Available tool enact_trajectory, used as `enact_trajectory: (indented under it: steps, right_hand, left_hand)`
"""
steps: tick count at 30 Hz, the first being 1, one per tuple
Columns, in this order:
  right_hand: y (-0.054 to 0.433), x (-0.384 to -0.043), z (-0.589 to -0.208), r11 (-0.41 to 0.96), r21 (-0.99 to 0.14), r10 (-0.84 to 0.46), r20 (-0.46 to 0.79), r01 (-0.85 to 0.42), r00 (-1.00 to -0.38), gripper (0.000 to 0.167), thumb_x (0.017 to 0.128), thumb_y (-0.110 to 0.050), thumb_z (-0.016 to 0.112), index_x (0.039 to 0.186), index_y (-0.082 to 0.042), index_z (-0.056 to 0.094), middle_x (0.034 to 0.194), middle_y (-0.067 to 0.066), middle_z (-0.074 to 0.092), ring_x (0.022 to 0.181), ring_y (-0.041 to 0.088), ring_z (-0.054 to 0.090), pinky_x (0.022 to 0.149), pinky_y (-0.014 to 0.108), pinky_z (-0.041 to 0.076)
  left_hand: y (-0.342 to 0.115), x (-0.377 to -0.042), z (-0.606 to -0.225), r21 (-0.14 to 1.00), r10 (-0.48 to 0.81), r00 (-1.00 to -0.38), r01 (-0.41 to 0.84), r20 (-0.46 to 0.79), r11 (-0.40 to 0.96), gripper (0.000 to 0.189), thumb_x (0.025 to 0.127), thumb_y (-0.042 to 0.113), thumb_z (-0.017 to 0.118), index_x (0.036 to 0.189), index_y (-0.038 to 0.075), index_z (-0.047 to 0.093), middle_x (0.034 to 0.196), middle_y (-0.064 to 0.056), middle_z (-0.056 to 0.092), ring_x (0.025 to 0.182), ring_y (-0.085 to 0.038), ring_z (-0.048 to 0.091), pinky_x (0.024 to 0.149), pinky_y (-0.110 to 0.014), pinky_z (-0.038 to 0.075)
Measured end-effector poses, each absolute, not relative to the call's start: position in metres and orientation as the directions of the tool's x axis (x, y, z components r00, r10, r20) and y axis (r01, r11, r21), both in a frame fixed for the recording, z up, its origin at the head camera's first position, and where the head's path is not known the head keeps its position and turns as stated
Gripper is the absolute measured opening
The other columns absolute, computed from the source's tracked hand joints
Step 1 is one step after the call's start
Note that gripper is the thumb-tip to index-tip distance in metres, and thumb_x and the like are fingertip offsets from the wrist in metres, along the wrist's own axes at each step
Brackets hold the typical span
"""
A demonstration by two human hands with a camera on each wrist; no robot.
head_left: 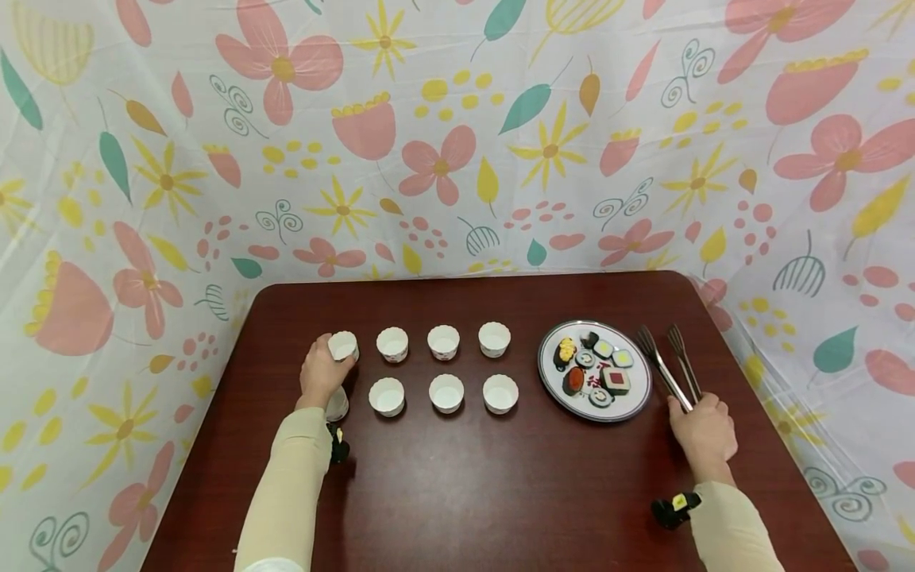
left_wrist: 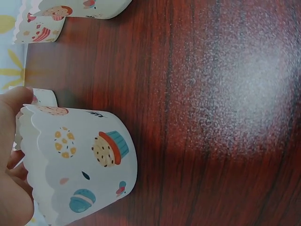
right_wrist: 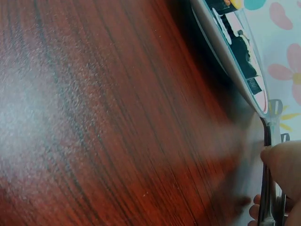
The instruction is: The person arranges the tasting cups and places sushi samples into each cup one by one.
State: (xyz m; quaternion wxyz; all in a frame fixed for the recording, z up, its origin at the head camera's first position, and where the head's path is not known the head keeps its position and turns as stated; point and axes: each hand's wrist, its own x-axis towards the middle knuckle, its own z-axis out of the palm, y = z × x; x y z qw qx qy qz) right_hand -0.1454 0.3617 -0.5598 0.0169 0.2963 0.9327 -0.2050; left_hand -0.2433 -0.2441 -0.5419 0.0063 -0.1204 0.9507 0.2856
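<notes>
On the left of the table, my left hand [head_left: 323, 372] holds a white paper baking cup [head_left: 343, 345] at the far-left corner of two rows of such cups, thumb and fingers about its side. Just under that wrist is another baking cup [left_wrist: 84, 165], printed with cupcakes and scalloped at the rim, partly hidden by the arm in the head view. My right hand [head_left: 704, 430] grips metal tongs [head_left: 675, 380] by the handles, their two arms spread apart and slotted ends pointing away. Beside the tongs lies a round plate [head_left: 546, 373] of sushi pieces [head_left: 615, 380].
More white baking cups stand in the two rows, among them a back-row cup [head_left: 443, 342] and a front-row cup [head_left: 446, 394]. The dark red wooden table [head_left: 443, 485] reaches a flower-print cloth [head_left: 457, 159] behind it and at both sides.
</notes>
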Motion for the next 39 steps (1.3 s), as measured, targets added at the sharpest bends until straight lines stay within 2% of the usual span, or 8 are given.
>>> enact_trajectory:
  steps: [3, 8, 16, 26, 33, 39]
  right_hand:
    - [0.363, -0.144, -0.558, 0.750, -0.366, 0.534, -0.157, 0.551, -0.831, 0.069, 0.092, -0.045, 0.042, 0.129, 0.013, 0.031, 0.116, 0.036, 0.039, 0.103, 0.053, 0.041, 0.074, 0.061, 0.038]
    - [0.365, -0.141, -0.553, 0.775, -0.353, 0.509, -0.144, 0.524, -0.849, 0.066, 0.093, -0.040, 0.043, 0.127, 0.015, 0.032, 0.114, 0.037, 0.039, 0.100, 0.053, 0.042, 0.073, 0.061, 0.038]
    - [0.372, -0.135, -0.545, 0.817, -0.323, 0.459, -0.135, 0.477, -0.878, 0.060, 0.093, -0.037, 0.044, 0.127, 0.011, 0.035, 0.112, 0.035, 0.043, 0.093, 0.053, 0.047, 0.062, 0.057, 0.039]
    - [0.379, -0.121, -0.536, 0.851, -0.314, 0.427, -0.049, 0.420, -0.903, 0.059, 0.092, -0.044, 0.048, 0.128, 0.002, 0.041, 0.113, 0.032, 0.049, 0.084, 0.053, 0.051, 0.052, 0.053, 0.037]
    - [0.378, -0.116, -0.523, 0.894, -0.310, 0.358, 0.067, 0.322, -0.931, 0.050, 0.090, -0.036, 0.055, 0.121, 0.003, 0.045, 0.105, 0.030, 0.053, 0.074, 0.051, 0.053, 0.045, 0.052, 0.037]
    - [0.377, -0.115, -0.514, 0.927, -0.294, 0.279, 0.131, 0.232, -0.951, 0.045, 0.087, -0.030, 0.060, 0.116, 0.002, 0.048, 0.098, 0.027, 0.055, 0.071, 0.048, 0.054, 0.043, 0.051, 0.036]
  left_hand:
    - [-0.244, -0.244, -0.542, 0.540, -0.228, -0.971, -0.233, -0.077, 0.809, 0.068, 0.082, 0.032, 0.064, 0.137, 0.004, 0.035, 0.128, -0.023, 0.046, 0.112, -0.042, 0.049, 0.088, -0.055, 0.041]
    - [-0.243, -0.245, -0.542, 0.541, -0.235, -0.969, -0.236, -0.071, 0.807, 0.068, 0.082, 0.032, 0.065, 0.136, 0.004, 0.035, 0.128, -0.022, 0.046, 0.111, -0.042, 0.049, 0.088, -0.055, 0.041]
    - [-0.244, -0.245, -0.542, 0.540, -0.234, -0.969, -0.238, -0.077, 0.808, 0.068, 0.082, 0.032, 0.064, 0.137, 0.004, 0.035, 0.128, -0.022, 0.046, 0.112, -0.042, 0.049, 0.089, -0.054, 0.041]
    - [-0.246, -0.246, -0.543, 0.542, -0.232, -0.969, -0.239, -0.082, 0.806, 0.069, 0.082, 0.033, 0.064, 0.137, 0.005, 0.035, 0.129, -0.022, 0.045, 0.112, -0.042, 0.048, 0.089, -0.054, 0.040]
    - [-0.246, -0.246, -0.544, 0.547, -0.235, -0.969, -0.239, -0.079, 0.803, 0.068, 0.082, 0.032, 0.065, 0.137, 0.005, 0.035, 0.129, -0.022, 0.046, 0.112, -0.042, 0.048, 0.089, -0.055, 0.040]
    - [-0.247, -0.245, -0.545, 0.544, -0.235, -0.968, -0.242, -0.084, 0.803, 0.068, 0.082, 0.033, 0.064, 0.137, 0.006, 0.035, 0.129, -0.022, 0.045, 0.113, -0.043, 0.048, 0.090, -0.055, 0.040]
